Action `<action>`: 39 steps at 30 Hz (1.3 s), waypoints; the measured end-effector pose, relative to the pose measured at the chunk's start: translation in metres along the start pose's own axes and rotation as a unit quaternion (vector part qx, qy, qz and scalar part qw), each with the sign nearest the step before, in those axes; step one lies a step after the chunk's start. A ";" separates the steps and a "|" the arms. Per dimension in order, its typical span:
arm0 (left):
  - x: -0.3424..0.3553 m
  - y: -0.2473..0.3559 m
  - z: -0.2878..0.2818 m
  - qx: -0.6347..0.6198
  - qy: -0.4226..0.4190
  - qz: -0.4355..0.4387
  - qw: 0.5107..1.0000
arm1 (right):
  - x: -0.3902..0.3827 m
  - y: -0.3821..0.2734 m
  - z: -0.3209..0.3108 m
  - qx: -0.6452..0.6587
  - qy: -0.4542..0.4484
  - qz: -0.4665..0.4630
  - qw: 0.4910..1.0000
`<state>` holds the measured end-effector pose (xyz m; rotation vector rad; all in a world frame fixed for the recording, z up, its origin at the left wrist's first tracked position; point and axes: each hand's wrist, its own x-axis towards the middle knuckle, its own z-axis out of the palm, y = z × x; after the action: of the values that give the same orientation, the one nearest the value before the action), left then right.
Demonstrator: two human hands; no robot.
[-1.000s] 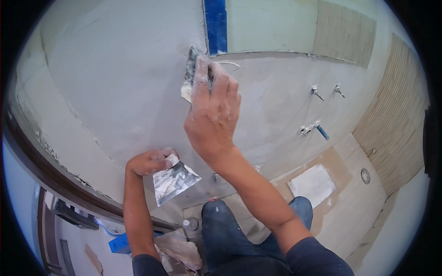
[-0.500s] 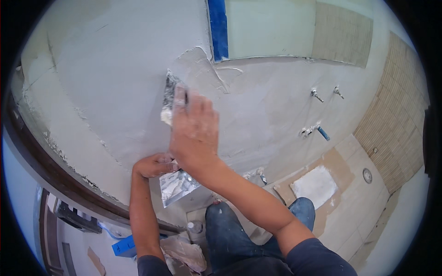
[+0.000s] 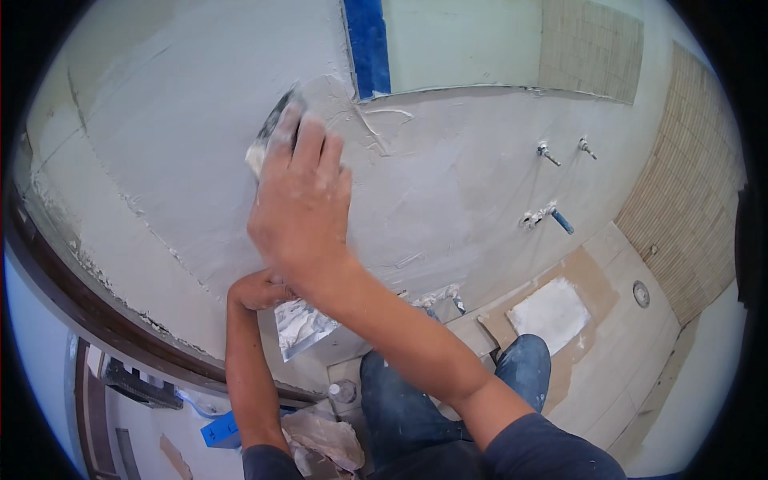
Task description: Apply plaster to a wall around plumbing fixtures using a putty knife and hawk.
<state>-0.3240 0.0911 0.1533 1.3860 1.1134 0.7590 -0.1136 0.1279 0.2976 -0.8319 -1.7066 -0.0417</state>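
In my right hand point(image 3: 300, 192) is a broad putty knife point(image 3: 274, 118), its dark blade against the grey plastered wall point(image 3: 184, 160). White compound clings to the blade's lower left end, and the fingers are whitened too. Lower down, my left hand point(image 3: 262, 290) is closed on the upper edge of a flat, shiny metal plate point(image 3: 302, 326) smeared with white compound. My right forearm crosses in front of this plate and hides part of it. Right of the knife, ridges of wet compound point(image 3: 376, 132) stand on the wall below a strip of blue tape point(image 3: 368, 48).
Two valve stems point(image 3: 548, 154) and a blue-ended pipe point(image 3: 562, 222) stick out of the wall at right. A white-coated patch point(image 3: 550, 318) lies on brown floor covering. Near my knees are a clear bottle point(image 3: 342, 391), a plastic bag point(image 3: 324, 436) and a blue box point(image 3: 221, 431).
My right hand has moved the putty knife up and to the left across the wall. The left hand and its plate stay nearly in place. The view has shifted slightly.
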 end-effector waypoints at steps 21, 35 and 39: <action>0.016 0.018 0.012 -0.023 -0.083 0.002 0.996 | -0.002 0.152 -0.055 -0.171 0.104 -0.357 0.912; 0.013 0.019 0.014 -0.001 -0.062 0.008 0.998 | 0.015 0.175 -0.028 -0.206 0.126 -0.337 0.910; 0.015 0.020 0.014 -0.026 -0.080 -0.008 0.996 | 0.008 0.178 -0.031 -0.206 0.097 -0.336 0.914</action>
<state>-0.3020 0.1015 0.1686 1.3677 0.9728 0.6497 0.0081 0.2513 0.2447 -0.4754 -1.7418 -0.9503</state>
